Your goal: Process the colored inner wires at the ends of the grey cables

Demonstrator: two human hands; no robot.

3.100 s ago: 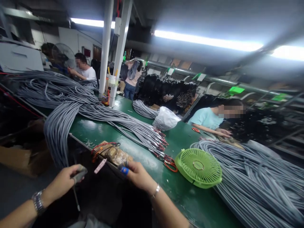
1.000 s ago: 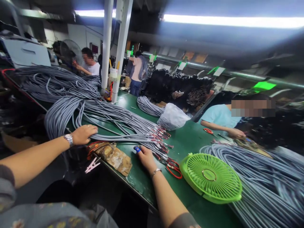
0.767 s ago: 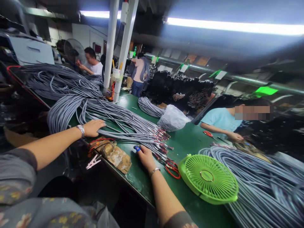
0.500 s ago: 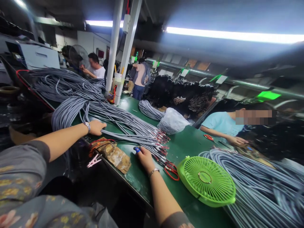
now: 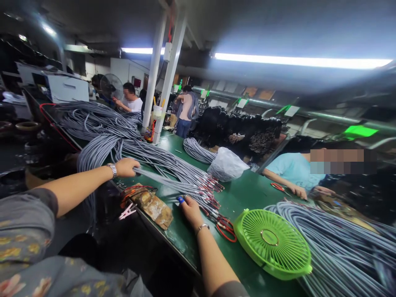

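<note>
My left hand (image 5: pixel 126 167), with a metal watch on its wrist, is closed around several grey cables (image 5: pixel 161 178) at the near side of a larger bundle. These run to the right and look slightly blurred. Their stripped ends (image 5: pixel 210 194) show red and white wires. My right hand (image 5: pixel 192 211) is just below the cable ends, low over the green table (image 5: pixel 182 243). A blue wrap covers one of its digits. Its fingers look drawn together; what they hold, if anything, is hidden.
A brown taped packet (image 5: pixel 154 209) and a pink clip (image 5: pixel 127 211) sit at the near edge. Red-handled scissors (image 5: pixel 227 229) and a green fan (image 5: pixel 272 243) lie rightward. A plastic bag (image 5: pixel 227 164) covers another coil. A co-worker (image 5: pixel 291 169) sits opposite, beside more cables (image 5: pixel 346 243).
The view has shifted, so the scene sits lower and slightly right. My left hand keeps its hold on the cables. The co-worker's hands have moved apart, one now near the orange-handled scissors.
</note>
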